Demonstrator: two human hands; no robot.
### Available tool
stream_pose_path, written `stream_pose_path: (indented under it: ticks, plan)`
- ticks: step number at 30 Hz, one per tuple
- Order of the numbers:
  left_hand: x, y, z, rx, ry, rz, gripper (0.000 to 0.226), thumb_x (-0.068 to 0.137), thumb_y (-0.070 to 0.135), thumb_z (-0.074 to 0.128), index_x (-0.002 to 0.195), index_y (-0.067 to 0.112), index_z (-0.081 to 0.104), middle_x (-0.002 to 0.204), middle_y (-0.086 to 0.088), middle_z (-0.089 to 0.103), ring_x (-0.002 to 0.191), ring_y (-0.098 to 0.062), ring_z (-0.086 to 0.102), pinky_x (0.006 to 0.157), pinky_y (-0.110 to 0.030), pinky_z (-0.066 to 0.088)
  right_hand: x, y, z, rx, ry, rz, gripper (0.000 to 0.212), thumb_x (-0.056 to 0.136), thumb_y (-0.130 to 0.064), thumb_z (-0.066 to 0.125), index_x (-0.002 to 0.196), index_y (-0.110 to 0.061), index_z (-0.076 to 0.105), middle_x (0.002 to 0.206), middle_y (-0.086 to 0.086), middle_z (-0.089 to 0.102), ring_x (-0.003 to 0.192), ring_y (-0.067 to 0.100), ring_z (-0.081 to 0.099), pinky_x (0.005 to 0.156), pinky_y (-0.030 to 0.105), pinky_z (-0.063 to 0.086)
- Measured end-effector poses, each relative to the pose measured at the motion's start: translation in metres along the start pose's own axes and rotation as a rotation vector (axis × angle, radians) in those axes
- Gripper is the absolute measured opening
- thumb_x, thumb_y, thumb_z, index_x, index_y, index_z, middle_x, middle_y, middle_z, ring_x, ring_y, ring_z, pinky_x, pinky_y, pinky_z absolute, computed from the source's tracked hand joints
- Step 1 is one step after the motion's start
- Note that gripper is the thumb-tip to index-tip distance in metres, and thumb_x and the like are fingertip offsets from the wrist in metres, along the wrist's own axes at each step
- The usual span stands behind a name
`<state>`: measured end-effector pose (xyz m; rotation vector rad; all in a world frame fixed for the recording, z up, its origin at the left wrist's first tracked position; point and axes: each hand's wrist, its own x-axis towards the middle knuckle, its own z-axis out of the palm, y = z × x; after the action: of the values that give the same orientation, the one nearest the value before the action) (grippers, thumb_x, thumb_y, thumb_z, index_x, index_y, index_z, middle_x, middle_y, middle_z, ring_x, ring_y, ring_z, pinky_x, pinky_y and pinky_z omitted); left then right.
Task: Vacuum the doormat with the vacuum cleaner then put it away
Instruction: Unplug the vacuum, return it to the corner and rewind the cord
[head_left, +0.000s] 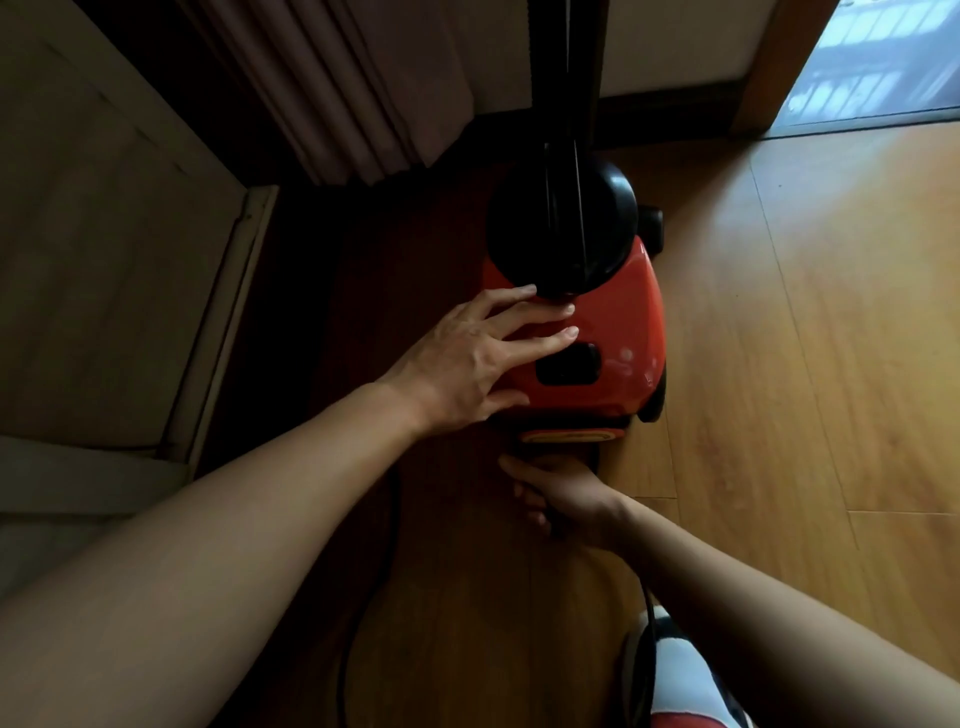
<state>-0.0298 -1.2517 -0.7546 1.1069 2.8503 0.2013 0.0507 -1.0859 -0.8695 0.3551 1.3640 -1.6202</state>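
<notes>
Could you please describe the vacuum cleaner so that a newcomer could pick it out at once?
Find the brown curtain in the dim corner; on the wooden floor right before it sits the vacuum cleaner. Its glossy red body with a black dome stands out, and the left hand rests on it.

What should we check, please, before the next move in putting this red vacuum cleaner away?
1. Left hand steadies the red vacuum cleaner: ok, fingers spread flat on its top.
2. Right hand grip at the cleaner's rear: cannot tell, its fingers curl in shadow and what they hold is hidden.
3. Power cord stowed: not ok, it lies loose on the wooden floor.
4. Cleaner parked out of the way: ok, it stands near the curtain.
5. Plug out of the socket: cannot tell, neither is in view.
</notes>
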Motion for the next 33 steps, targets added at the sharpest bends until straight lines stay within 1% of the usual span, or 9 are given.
stream_pose_path:
  ticks: [4, 6, 9, 11, 13, 16, 22, 28, 33]
  plan:
    - [0.001, -0.003, 0.004, -0.030, 0.014, 0.004, 0.084, 0.078, 0.037, 0.079, 0.150, 0.032, 0.037, 0.158, 0.008, 0.031, 0.149, -0.024, 0.018, 0.109, -0.057, 0.040, -0.014, -0.002, -0.022, -0.201, 0.006, -0.041, 0.027, 0.099, -0.031, 0.064, 0.082, -0.012, 0.061, 0.064, 0.002, 0.049, 0.050, 0.012, 0.048, 0.047, 0.024, 0.042]
    - [0.001, -0.004, 0.006, -0.037, 0.017, 0.007, 0.083, 0.078, 0.038, 0.078, 0.150, 0.033, 0.036, 0.159, 0.008, 0.031, 0.150, -0.023, 0.017, 0.109, -0.058, 0.040, -0.018, -0.007, -0.035, -0.437, 0.072, -0.058, 0.022, 0.100, -0.034, 0.063, 0.104, -0.013, 0.069, 0.081, 0.004, 0.060, 0.060, 0.012, 0.057, 0.053, 0.026, 0.049]
    - [0.000, -0.006, 0.007, -0.054, 0.013, 0.009, 0.085, 0.078, 0.039, 0.076, 0.151, 0.034, 0.034, 0.160, 0.009, 0.028, 0.151, -0.022, 0.014, 0.110, -0.057, 0.039, -0.021, -0.016, -0.056, -0.841, 0.175, -0.176, 0.047, 0.095, -0.054, 0.061, 0.135, -0.030, 0.061, 0.125, -0.003, 0.068, 0.107, 0.015, 0.067, 0.092, 0.034, 0.056]
    - [0.000, -0.007, 0.007, -0.058, 0.000, 0.012, 0.086, 0.077, 0.038, 0.076, 0.152, 0.034, 0.033, 0.160, 0.010, 0.026, 0.151, -0.022, 0.013, 0.111, -0.057, 0.038, -0.025, -0.015, -0.074, -1.115, 0.249, -0.107, 0.072, 0.080, -0.084, 0.047, 0.128, -0.034, 0.063, 0.121, -0.002, 0.070, 0.107, 0.019, 0.068, 0.092, 0.040, 0.057]
    - [-0.001, -0.008, 0.006, -0.056, -0.002, 0.011, 0.087, 0.077, 0.037, 0.076, 0.151, 0.034, 0.033, 0.161, 0.009, 0.026, 0.151, -0.022, 0.013, 0.111, -0.057, 0.038, -0.032, -0.009, -0.105, -1.255, 0.335, 0.024, 0.076, 0.073, -0.095, 0.038, 0.094, -0.028, 0.067, 0.092, -0.001, 0.071, 0.081, 0.017, 0.068, 0.073, 0.036, 0.058]
    - [0.000, -0.006, 0.008, -0.053, 0.012, 0.006, 0.087, 0.077, 0.038, 0.077, 0.151, 0.033, 0.033, 0.160, 0.008, 0.027, 0.151, -0.023, 0.013, 0.111, -0.057, 0.038, -0.055, -0.001, -0.131, -0.881, 0.342, -0.023, 0.059, 0.086, -0.070, 0.051, 0.069, -0.014, 0.060, 0.054, -0.008, 0.046, 0.047, 0.010, 0.043, 0.048, 0.026, 0.036]
    - [0.000, -0.003, 0.010, -0.037, 0.026, -0.004, 0.088, 0.076, 0.038, 0.079, 0.152, 0.032, 0.034, 0.160, 0.008, 0.028, 0.151, -0.023, 0.013, 0.111, -0.058, 0.037, -0.062, -0.022, -0.108, -0.174, 0.303, -0.140, 0.034, 0.107, -0.033, 0.048, 0.085, -0.009, 0.058, 0.058, -0.005, 0.035, 0.046, 0.009, 0.028, 0.042, 0.025, 0.021]
    - [0.001, -0.001, 0.008, -0.027, 0.014, -0.024, 0.087, 0.076, 0.040, 0.076, 0.152, 0.032, 0.034, 0.160, 0.008, 0.028, 0.151, -0.023, 0.013, 0.112, -0.058, 0.036, -0.077, -0.028, -0.091, 0.151, 0.287, -0.209, 0.031, 0.107, -0.025, 0.046, 0.084, -0.012, 0.062, 0.062, -0.004, 0.026, 0.048, 0.009, 0.021, 0.044, 0.026, 0.012]
    - [0.000, 0.001, 0.010, -0.005, 0.011, -0.035, 0.090, 0.076, 0.044, 0.077, 0.153, 0.032, 0.031, 0.161, 0.007, 0.026, 0.151, -0.024, 0.012, 0.110, -0.060, 0.037, -0.089, -0.021, -0.073, 0.140, 0.251, -0.221, 0.037, 0.108, -0.030, 0.042, 0.083, -0.012, 0.062, 0.059, -0.002, 0.028, 0.048, 0.012, 0.022, 0.042, 0.024, 0.017]
